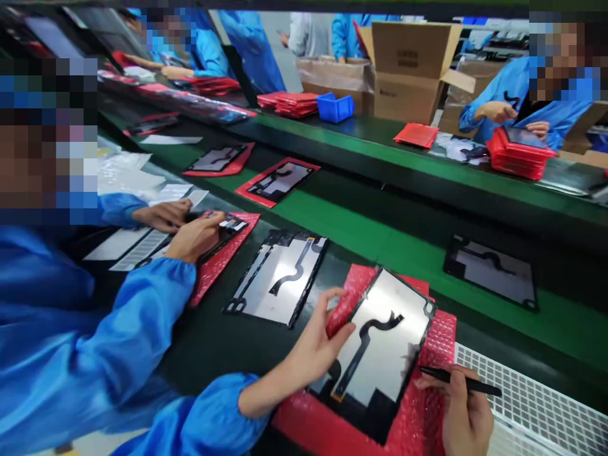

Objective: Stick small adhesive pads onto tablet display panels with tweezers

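A flat display panel (380, 342) with a silvery back, black edges and a curved black ribbon cable lies tilted on red bubble wrap (439, 342). My left hand (313, 342) grips its left edge, thumb on the face, fingers curled round the bubble wrap at the side. In my right hand (468, 408) is a slim black tool that looks like tweezers (484, 385), pinched between thumb and fingers. Its tip points left, close to the panel's right edge; whether it touches is unclear. Left of my hands, a second display panel (285, 278) lies flat on the dark bench.
On my left, a co-worker's hands (190, 231) work on a panel over red bubble wrap. Along the green belt (361, 221) lie more panels, one (494, 269) at right. A white gridded sheet (536, 386) lies beside my right hand. Beyond stand a blue bin (335, 107) and cardboard box (403, 95).
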Demonstrator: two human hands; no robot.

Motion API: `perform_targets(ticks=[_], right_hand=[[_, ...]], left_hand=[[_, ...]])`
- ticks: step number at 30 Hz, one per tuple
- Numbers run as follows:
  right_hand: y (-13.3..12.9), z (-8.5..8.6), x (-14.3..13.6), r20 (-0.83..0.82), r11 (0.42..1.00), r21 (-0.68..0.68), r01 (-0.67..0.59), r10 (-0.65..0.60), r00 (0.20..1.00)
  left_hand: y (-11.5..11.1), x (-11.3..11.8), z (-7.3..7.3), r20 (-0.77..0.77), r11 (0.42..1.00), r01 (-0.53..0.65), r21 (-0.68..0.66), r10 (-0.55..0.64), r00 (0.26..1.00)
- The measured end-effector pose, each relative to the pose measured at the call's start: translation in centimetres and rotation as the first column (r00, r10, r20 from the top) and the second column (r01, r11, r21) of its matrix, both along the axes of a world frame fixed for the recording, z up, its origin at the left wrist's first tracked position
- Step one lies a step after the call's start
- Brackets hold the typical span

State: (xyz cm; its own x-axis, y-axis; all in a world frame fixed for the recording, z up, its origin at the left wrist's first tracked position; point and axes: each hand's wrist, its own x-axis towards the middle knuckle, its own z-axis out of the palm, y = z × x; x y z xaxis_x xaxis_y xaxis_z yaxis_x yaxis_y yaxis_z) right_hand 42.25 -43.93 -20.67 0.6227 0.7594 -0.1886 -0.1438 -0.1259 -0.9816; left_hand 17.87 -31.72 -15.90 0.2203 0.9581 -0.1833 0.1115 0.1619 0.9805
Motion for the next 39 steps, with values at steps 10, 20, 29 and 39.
perform_targets(ticks=[10, 20, 29, 39], right_hand=[[0.3, 0.3, 2.0, -0.045, 0.993, 0.066, 0.101, -0.098, 0.994], [-0.6, 1.3, 0.0, 0.095, 0.979, 0.115, -0.166, 0.155, 0.983], [-2.4, 0.8, -1.4, 0.371, 0.72, -0.207, -0.662, 0.684, 0.628], [-2.0, 4.5, 0.3, 0.239, 0.788, -0.043, -0.614, 0.604, 0.76]], left_hand=[[26.0, 6.7, 0.9, -0.285, 0.988, -0.108, 0.113, 0.137, 0.949], [25.8, 14.9, 0.8, -0.728, 0.95, 0.278, 0.144, -0.089, 0.679], [23.2, 22.2, 0.0, -0.756, 0.928, 0.341, -0.151, -0.331, 0.565], [22.0, 21.7, 1.2, -0.681, 0.944, 0.237, -0.23, -0.33, 0.654]])
